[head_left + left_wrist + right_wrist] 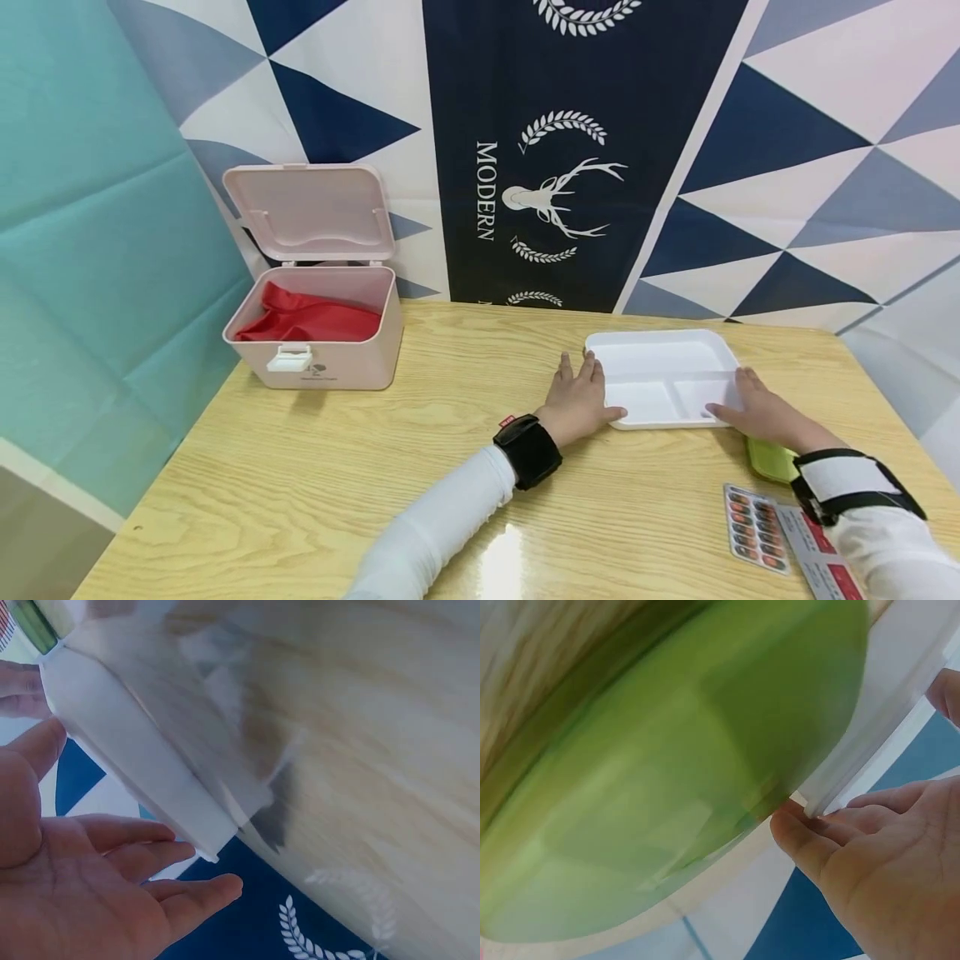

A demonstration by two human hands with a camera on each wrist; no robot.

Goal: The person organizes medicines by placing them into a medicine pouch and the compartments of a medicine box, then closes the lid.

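Note:
A white tray (pixel 667 379) with three compartments lies toward the back right of the table. At its left end my left hand (pixel 576 402) has straight, spread fingers, with the thumb at the front corner. My right hand (pixel 767 413) is at the opposite end, fingers extended along the side and thumb over the rim. In the left wrist view, the thumb touches the tray wall (pixel 135 742). The right wrist view has the fingers against the tray edge (pixel 889 712). Just under the right wrist sits a green container (pixel 771 461), partly hidden by the arm.
A capsule blister pack (pixel 756 529) and a silver-and-red pack (pixel 821 554) lie at front right, the latter partly under the right sleeve. At back left stands a pink box (pixel 345 367), lid raised, with red cloth (pixel 315 317) inside. A patterned cloth (pixel 360 108) hangs behind.

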